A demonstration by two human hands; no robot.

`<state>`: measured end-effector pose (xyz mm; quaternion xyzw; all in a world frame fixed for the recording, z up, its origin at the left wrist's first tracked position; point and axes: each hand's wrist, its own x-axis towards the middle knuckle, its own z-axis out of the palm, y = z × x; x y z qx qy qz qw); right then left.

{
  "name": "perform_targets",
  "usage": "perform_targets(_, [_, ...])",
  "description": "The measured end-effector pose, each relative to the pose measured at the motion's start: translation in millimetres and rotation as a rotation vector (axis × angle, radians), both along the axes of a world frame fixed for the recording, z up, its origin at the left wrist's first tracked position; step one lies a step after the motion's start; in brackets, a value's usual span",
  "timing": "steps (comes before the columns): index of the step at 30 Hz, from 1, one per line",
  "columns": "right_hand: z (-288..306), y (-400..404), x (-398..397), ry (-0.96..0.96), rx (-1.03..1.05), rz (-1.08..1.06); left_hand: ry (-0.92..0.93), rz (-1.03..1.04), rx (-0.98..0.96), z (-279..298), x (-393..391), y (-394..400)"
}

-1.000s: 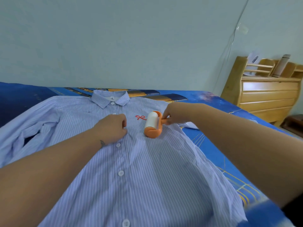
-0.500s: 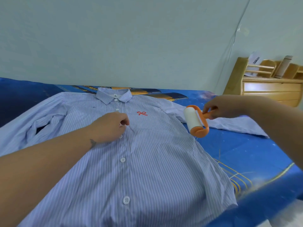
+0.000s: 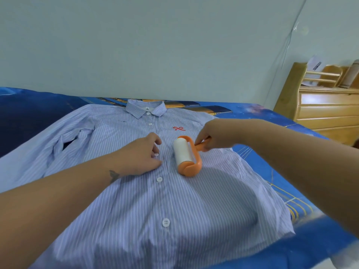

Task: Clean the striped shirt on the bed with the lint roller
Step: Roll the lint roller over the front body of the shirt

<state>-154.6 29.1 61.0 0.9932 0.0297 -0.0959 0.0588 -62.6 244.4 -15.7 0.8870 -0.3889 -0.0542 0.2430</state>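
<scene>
Right hand [image 3: 217, 135]: we pinch the orange handle of the lint roller [image 3: 186, 156], fingers curled round it. Left hand [image 3: 142, 158]: fingers loosely bent, resting on the button placket of the striped shirt [image 3: 174, 206]. Roller: white drum lying on the shirt's chest, below the red bow emblem [image 3: 179, 128], just beside our left hand. Shirt: spread flat on the blue bed [image 3: 318, 247], collar toward its far edge.

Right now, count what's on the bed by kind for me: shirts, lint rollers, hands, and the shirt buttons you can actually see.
Shirts: 1, the striped shirt
Lint rollers: 1, the lint roller
Hands: 2, the left hand and the right hand
Buttons in view: 4, from the collar button down to the lowest button
Total: 8
</scene>
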Motion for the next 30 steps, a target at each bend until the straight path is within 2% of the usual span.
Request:
perform_targets(4, [0,31,19,-0.040,-0.021,0.082,0.097,0.028,-0.057,3,1,5])
perform_targets(12, [7,39,23,-0.018,-0.095,0.105,0.073,0.063,0.020,12,-10,2])
perform_targets(24, [9,-63,-56,0.023,-0.076,-0.147,-0.061,0.023,0.172,9,-25,-2])
perform_targets(30, [34,-97,-96,0.061,-0.278,-0.297,-0.124,0.014,0.187,11,-37,1])
